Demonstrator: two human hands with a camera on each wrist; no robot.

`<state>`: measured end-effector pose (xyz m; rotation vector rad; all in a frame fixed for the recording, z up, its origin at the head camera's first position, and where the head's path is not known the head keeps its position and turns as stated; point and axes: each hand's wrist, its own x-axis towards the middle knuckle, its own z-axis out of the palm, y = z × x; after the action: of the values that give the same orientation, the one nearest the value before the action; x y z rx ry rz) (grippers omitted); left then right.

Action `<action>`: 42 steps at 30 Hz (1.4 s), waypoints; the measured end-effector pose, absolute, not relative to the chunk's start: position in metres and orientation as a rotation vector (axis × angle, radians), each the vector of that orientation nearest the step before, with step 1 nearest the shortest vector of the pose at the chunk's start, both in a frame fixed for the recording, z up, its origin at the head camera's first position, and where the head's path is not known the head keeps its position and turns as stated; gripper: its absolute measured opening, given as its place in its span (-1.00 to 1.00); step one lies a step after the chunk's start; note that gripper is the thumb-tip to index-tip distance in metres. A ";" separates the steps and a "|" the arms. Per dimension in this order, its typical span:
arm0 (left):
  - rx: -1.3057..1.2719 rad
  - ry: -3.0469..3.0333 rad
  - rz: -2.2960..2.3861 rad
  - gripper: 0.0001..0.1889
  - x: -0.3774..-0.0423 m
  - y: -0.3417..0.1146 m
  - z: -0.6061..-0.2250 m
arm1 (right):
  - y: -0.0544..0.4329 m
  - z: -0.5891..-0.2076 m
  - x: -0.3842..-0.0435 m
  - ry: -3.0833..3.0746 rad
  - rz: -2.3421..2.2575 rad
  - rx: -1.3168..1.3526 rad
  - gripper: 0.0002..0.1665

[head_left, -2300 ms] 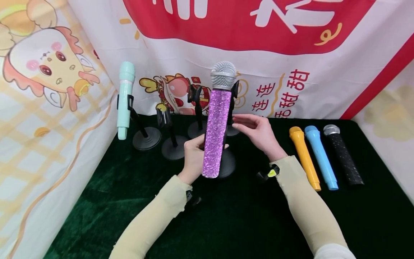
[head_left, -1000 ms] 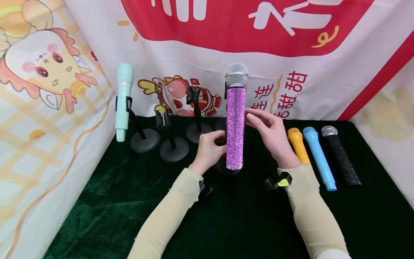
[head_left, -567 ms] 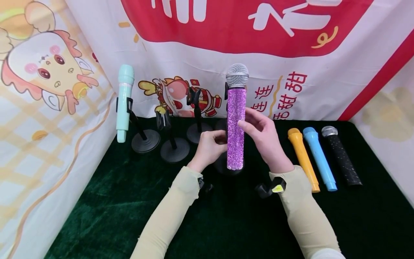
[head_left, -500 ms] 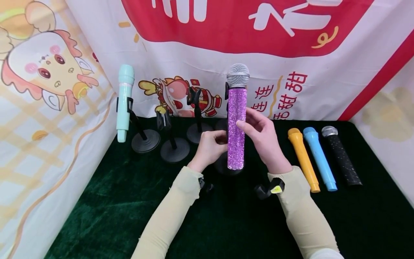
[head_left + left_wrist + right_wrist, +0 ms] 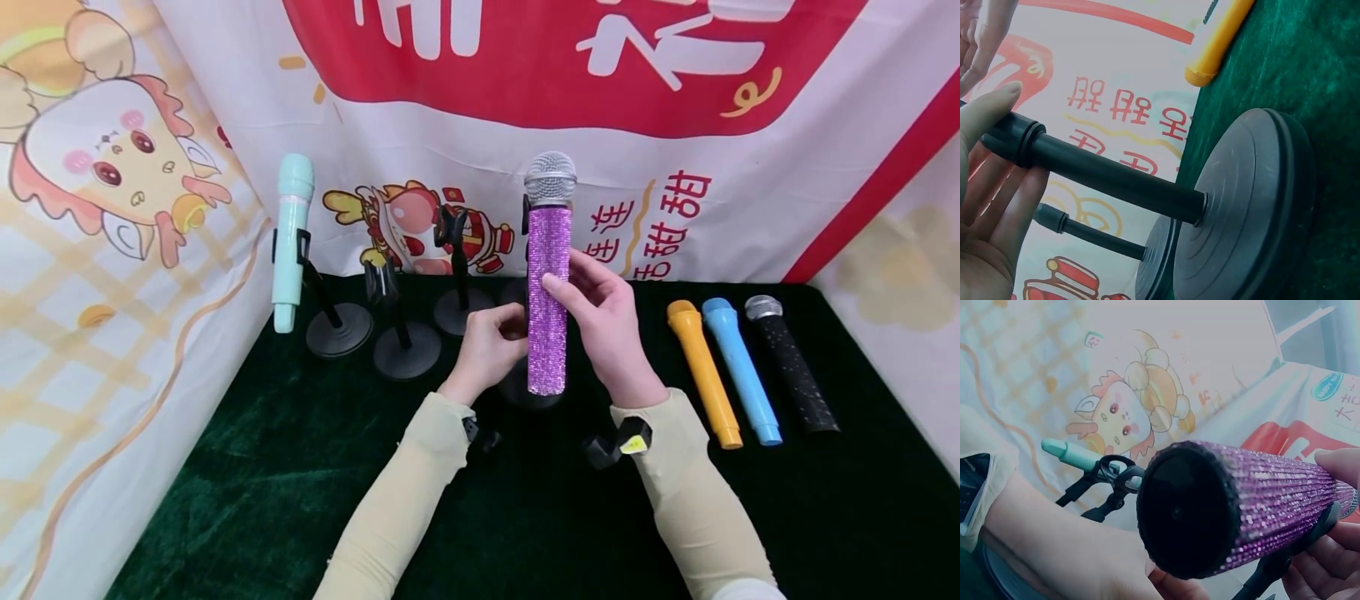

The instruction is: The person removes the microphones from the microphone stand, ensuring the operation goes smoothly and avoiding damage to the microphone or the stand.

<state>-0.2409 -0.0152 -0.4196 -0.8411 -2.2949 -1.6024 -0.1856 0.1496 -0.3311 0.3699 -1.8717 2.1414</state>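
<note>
A purple rhinestone-covered microphone (image 5: pixel 549 300) with a silver mesh head stands nearly upright in the head view. My right hand (image 5: pixel 611 329) holds it, thumb across the front and fingers behind. In the right wrist view the black butt end of this microphone (image 5: pixel 1188 509) faces the camera, a black clip arm (image 5: pixel 1269 569) beneath it. My left hand (image 5: pixel 489 346) grips the collar of a black microphone stand (image 5: pixel 1116 178), just below the microphone. The round base of that stand (image 5: pixel 1235 206) sits on the green cloth. The microphone hides most of the stand in the head view.
To the left, a mint microphone (image 5: pixel 291 250) sits in a stand. Further stands, one at front (image 5: pixel 405 346) and one behind (image 5: pixel 459 308), have bare clips. Yellow (image 5: pixel 705 375), blue (image 5: pixel 742 371) and black (image 5: pixel 793 367) microphones lie at right. A printed curtain (image 5: pixel 450 142) backs the green cloth (image 5: pixel 525 517).
The purple microphone and my left hand shifted right, and the microphone's tilt straightened. My right hand, earlier beside the stand, came round the microphone, its thumb now across the front.
</note>
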 end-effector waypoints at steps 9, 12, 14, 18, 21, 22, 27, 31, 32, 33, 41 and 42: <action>-0.825 -2.243 -1.634 -0.81 -0.239 -0.015 -0.423 | 0.148 -0.328 -0.185 -1.874 2.142 0.375 -0.47; -0.829 -2.232 -1.652 -0.81 -0.239 -0.015 -0.424 | 0.147 -0.327 -0.186 -1.871 2.143 0.382 -0.48; -0.830 -2.228 -1.659 -0.81 -0.239 -0.015 -0.424 | 0.147 -0.326 -0.187 -1.871 2.144 0.384 -0.48; -0.829 -2.226 -1.661 -0.81 -0.239 -0.014 -0.424 | 0.148 -0.324 -0.188 -1.875 2.140 0.394 -0.48; -0.833 -2.223 -1.664 -0.82 -0.238 -0.014 -0.423 | 0.149 -0.323 -0.189 -1.877 2.132 0.401 -0.49; -0.835 -2.221 -1.666 -0.82 -0.238 -0.014 -0.423 | 0.149 -0.322 -0.189 -1.878 2.128 0.401 -0.49; -0.839 -2.222 -1.672 -0.81 -0.238 -0.013 -0.422 | 0.150 -0.318 -0.191 -1.876 2.127 0.398 -0.49; -0.841 -2.218 -1.677 -0.81 -0.238 -0.012 -0.422 | 0.150 -0.315 -0.193 -1.871 2.131 0.400 -0.48; -0.841 -2.217 -1.675 -0.82 -0.239 -0.012 -0.422 | 0.150 -0.315 -0.194 -1.869 2.131 0.402 -0.48; -0.842 -2.215 -1.674 -0.82 -0.239 -0.012 -0.422 | 0.150 -0.314 -0.194 -1.869 2.133 0.403 -0.48; -0.859 -2.207 -1.678 -0.81 -0.240 -0.013 -0.423 | 0.151 -0.309 -0.199 -1.866 2.125 0.409 -0.50; -0.862 -2.208 -1.678 -0.82 -0.240 -0.013 -0.423 | 0.150 -0.308 -0.200 -1.865 2.124 0.409 -0.50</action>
<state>-0.2396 -0.0130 -0.4229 -0.8619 -2.2080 -1.6784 -0.1995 0.1505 -0.3078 0.4086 -1.8650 2.1244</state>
